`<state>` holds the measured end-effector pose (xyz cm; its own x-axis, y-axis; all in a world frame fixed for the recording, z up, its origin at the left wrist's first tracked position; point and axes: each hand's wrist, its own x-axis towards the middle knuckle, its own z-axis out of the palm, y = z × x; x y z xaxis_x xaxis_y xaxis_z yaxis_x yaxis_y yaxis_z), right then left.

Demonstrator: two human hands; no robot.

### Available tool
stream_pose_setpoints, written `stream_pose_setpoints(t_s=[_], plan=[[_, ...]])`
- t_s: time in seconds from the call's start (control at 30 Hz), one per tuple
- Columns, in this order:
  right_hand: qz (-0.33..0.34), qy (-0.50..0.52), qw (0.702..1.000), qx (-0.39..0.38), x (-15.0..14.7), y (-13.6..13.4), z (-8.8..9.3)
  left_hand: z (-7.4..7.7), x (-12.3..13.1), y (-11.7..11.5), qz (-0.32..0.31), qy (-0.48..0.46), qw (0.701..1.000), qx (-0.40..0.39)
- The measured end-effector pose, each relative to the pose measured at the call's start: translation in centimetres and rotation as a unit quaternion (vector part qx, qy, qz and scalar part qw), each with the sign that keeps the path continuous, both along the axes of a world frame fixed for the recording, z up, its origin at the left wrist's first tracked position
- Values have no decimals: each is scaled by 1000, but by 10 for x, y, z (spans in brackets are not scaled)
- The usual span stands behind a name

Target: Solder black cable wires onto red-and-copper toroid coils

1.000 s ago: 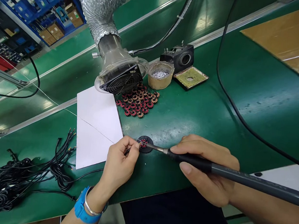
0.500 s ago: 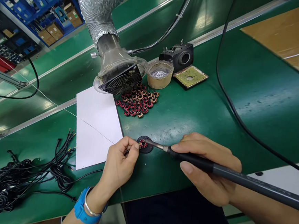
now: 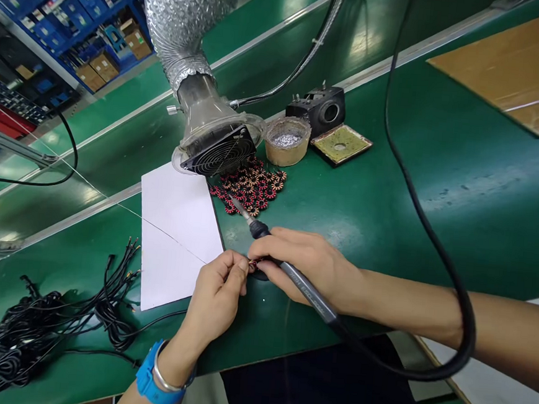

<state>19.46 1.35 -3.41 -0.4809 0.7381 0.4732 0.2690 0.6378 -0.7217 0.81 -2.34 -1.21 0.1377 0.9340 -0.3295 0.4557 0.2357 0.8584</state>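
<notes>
My left hand [image 3: 218, 294] pinches the end of a black cable [image 3: 163, 313] over the green bench. A thin, pale wire [image 3: 167, 232] runs from the upper left toward the same fingers. In my right hand [image 3: 309, 264] lies a soldering iron [image 3: 303, 284], its hot tip [image 3: 240, 207] pointing up and left, away from the work. The thumb and forefinger of that hand also reach a small red wound ring coil [image 3: 254, 265] beside my left fingertips. Under the coil sits a round black pad [image 3: 258, 276], mostly hidden by my fingers.
Several ring coils [image 3: 256, 185] lie heaped below a fume extractor [image 3: 223, 139]. Behind them stand a round solder-filled pot [image 3: 287, 142], a black iron stand [image 3: 321, 109] and a yellow sponge tray [image 3: 342, 143]. A white board [image 3: 177, 238] and bundled black cables [image 3: 30, 332] lie left; the iron's cord [image 3: 419, 201] loops right.
My right hand has moved left to the coil and turned the iron, so its tip has swung up and away from the coil. My left hand stays nearly in place.
</notes>
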Motion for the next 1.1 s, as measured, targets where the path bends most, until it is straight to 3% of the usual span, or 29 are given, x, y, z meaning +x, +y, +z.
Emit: stream_pose_setpoints(t_s=[0.2, 0.43, 0.7, 0.87, 1.1], plan=[[27, -23, 999, 37, -2, 0, -13, 2, 0, -3, -45, 19, 999, 7], [29, -21, 993, 115, -4, -4, -8, 9, 3, -5, -55, 37, 997, 27], [-2, -10, 989, 144, -4, -7, -7, 13, 5, -4, -68, 41, 996, 39], [-46, 16, 995, 82, -7, -15, -9, 12, 5, -4, -40, 39, 998, 31], [-58, 42, 996, 61, -12, -22, -7, -3, 7, -5, 32, -85, 995, -48]])
